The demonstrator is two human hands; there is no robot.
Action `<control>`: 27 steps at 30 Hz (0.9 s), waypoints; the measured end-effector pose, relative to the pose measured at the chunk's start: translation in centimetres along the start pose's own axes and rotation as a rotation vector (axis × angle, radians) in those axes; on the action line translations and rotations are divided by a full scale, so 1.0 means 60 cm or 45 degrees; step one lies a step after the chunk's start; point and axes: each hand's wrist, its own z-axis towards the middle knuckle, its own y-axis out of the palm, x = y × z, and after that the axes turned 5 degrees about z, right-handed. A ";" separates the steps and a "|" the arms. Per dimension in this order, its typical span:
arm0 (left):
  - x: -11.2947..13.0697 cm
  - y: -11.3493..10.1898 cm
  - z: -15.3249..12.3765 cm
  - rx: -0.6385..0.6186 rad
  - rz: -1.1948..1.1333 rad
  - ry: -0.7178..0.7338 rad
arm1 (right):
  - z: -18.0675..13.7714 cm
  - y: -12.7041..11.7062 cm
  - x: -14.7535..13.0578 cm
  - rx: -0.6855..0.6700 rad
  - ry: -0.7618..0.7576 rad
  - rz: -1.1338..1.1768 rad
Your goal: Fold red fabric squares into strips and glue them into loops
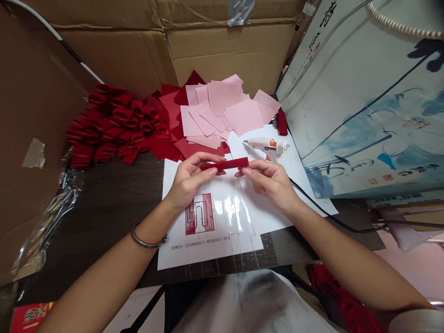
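Horizontally, a narrow red strip (231, 163) spans the gap between my two hands, over the white paper on the desk (114, 199). My left hand (187, 181) grips its left end: thumb on the side facing me, fingers along the far side. My right hand (274, 182) pinches the right end between thumb and fingertips. A dark bracelet (147, 239) encircles my left wrist.

Beneath the strip, a printed sheet (215, 256) extends to just beside the desk's near edge. It carries a red rectangular picture (200, 214) with the code "DRS-206DC-E001-01" below; clear, glossy film covers part of it. A second white sheet (305, 180) lies toward the desk's right edge.

Just beyond my right hand, a white tool (265, 144) with orange parts lies on the paper. From beside that hand, a black cable (322, 213) runs off to the right.

Along the far edge of the desk, pink squares (239, 108) overlap flat red squares (169, 104). Toward the far left corner, folded red pieces (118, 121) form a heap. Cardboard (229, 62) stands behind the far edge; a panel (360, 134) with blue-and-black artwork borders the right side.
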 end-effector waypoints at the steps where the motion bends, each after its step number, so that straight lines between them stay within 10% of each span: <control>1: 0.000 0.000 -0.001 -0.014 0.022 0.004 | 0.000 0.000 -0.001 0.001 -0.002 0.014; 18: -0.004 -0.003 0.000 0.041 0.058 0.006 | -0.002 -0.005 -0.001 -0.123 0.027 -0.026; 27: -0.006 0.001 0.004 0.139 -0.052 0.009 | -0.003 -0.021 -0.017 -0.667 0.276 0.205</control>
